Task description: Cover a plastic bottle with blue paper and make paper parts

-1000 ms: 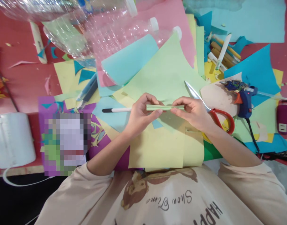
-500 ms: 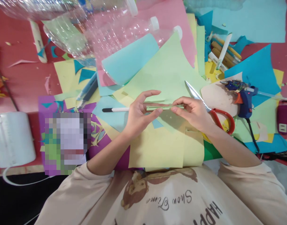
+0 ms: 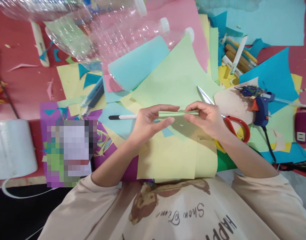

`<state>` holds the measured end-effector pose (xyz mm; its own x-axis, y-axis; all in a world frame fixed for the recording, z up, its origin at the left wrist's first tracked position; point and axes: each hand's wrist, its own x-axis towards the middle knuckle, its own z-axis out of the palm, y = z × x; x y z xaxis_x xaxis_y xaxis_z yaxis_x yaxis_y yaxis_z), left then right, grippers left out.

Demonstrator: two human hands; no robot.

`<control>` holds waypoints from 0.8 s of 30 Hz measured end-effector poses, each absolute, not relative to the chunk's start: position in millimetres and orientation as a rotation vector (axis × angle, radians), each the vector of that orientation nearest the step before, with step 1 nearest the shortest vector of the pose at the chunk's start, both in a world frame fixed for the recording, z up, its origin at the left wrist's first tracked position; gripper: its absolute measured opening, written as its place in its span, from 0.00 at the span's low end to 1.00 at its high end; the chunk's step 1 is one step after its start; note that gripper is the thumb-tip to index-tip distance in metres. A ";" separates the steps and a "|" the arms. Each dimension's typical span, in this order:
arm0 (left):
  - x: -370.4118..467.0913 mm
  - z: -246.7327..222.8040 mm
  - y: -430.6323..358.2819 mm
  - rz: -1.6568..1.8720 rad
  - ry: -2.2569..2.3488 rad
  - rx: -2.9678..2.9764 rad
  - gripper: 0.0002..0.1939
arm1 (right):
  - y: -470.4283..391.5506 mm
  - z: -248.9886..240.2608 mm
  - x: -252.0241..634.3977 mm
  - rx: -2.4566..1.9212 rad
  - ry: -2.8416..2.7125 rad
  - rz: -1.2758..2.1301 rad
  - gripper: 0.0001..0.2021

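Observation:
A narrow strip of folded or rolled light green paper (image 3: 170, 114) lies level between my hands. My right hand (image 3: 204, 116) pinches its right end between thumb and fingers. Around the left end, my left hand (image 3: 151, 121) has its thumb and fingers spread apart. Left of that hand, a white pen with a dark cap (image 3: 122, 117) rests on light blue paper. Scissors with red handles (image 3: 236, 128) lie partly behind my right hand, blades pointing up and left. Large green (image 3: 178, 76) and yellow (image 3: 168, 160) sheets are under the hands.
Clear plastic bottles (image 3: 132, 33) lie at the upper left. A blue glue gun (image 3: 263, 106) and several markers (image 3: 239, 56) are on the right. On the left are a white box-like object (image 3: 14, 148), paper scraps and a blurred-out item (image 3: 75, 150).
My left hand has opened around the strip, its thumb and fingers now apart. The strip's left end shows more, and its right end has shifted slightly right.

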<state>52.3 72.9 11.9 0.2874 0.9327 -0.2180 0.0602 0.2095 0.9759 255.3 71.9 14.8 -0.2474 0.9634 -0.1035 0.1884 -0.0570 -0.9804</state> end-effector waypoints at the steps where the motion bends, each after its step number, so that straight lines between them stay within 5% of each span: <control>1: 51.5 12.1 73.6 0.809 1.101 1.195 0.16 | 72.0 14.4 255.5 -1.268 -1.497 1.376 0.06; 24: 51.2 10.5 72.9 0.865 1.183 1.321 0.12 | 70.7 14.0 257.5 -1.290 -1.514 1.344 0.10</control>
